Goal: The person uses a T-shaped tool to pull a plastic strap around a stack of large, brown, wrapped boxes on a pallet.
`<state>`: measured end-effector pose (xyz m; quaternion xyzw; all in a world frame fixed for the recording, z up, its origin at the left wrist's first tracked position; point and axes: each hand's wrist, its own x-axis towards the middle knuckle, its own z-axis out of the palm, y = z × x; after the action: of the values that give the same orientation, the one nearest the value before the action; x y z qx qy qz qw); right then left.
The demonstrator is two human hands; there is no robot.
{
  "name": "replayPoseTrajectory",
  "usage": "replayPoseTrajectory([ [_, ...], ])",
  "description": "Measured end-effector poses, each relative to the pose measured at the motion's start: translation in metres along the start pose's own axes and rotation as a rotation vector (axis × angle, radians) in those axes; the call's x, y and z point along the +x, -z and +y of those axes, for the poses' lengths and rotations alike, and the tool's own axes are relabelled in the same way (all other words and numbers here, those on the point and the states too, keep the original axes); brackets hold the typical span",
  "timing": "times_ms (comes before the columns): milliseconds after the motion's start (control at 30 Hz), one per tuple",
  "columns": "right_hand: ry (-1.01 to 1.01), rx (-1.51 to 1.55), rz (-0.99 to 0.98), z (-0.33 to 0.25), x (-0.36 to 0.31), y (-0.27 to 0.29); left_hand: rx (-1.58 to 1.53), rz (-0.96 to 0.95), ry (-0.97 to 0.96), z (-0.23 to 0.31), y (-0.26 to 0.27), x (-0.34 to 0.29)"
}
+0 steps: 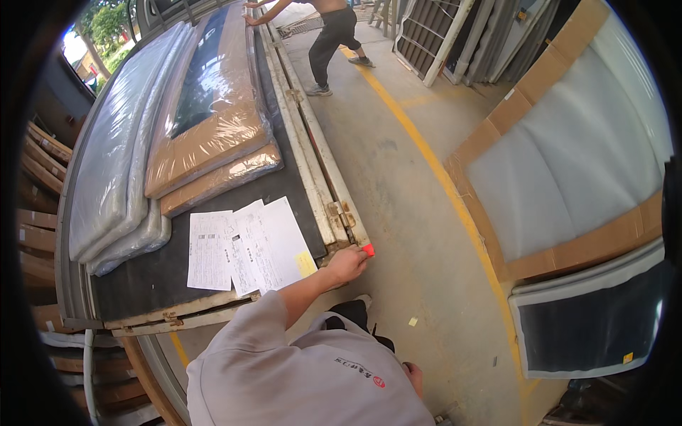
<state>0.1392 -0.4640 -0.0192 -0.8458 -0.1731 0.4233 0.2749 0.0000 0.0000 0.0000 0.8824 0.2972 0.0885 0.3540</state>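
Observation:
My left hand (348,264) is closed over the corner of the white metal side rail (323,206) of a truck bed, next to a small red patch (368,250) at the rail's end. Several overlapping printed and handwritten sheets (245,245) lie left of this hand on the dark bed floor (142,287), with a yellow note (305,264) on the rightmost one. My right hand (413,370) hangs low beside my body, mostly hidden by my grey shirt, and its fingers cannot be made out.
Plastic-wrapped panels (121,142) and cardboard-edged panels (213,149) fill the bed's far part. Another person (330,35) leans on the load at the far end. A large cardboard-framed sheet (568,156) and dark glass (582,319) stand right, beyond a yellow floor line (440,174).

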Motion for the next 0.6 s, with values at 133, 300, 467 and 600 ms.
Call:
replayPoseTrajectory([
  [133, -0.12, 0.046, 0.097, -0.091, 0.074, 0.089, 0.006, 0.159, 0.079, 0.002, 0.047, 0.098],
  [300, -0.021, -0.165, -0.024, -0.068, 0.178, 0.18, 0.024, 0.329, 0.346, -0.015, 0.034, 0.114],
  [467, -0.118, 0.143, -0.124, -0.16, 0.289, 0.231, -0.079, 0.632, 0.6, 0.005, 0.007, 0.122],
  [600, -0.007, 0.172, -0.206, -0.205, 0.411, 0.271, -0.133, 0.671, 0.718, 0.04, -0.01, 0.144],
])
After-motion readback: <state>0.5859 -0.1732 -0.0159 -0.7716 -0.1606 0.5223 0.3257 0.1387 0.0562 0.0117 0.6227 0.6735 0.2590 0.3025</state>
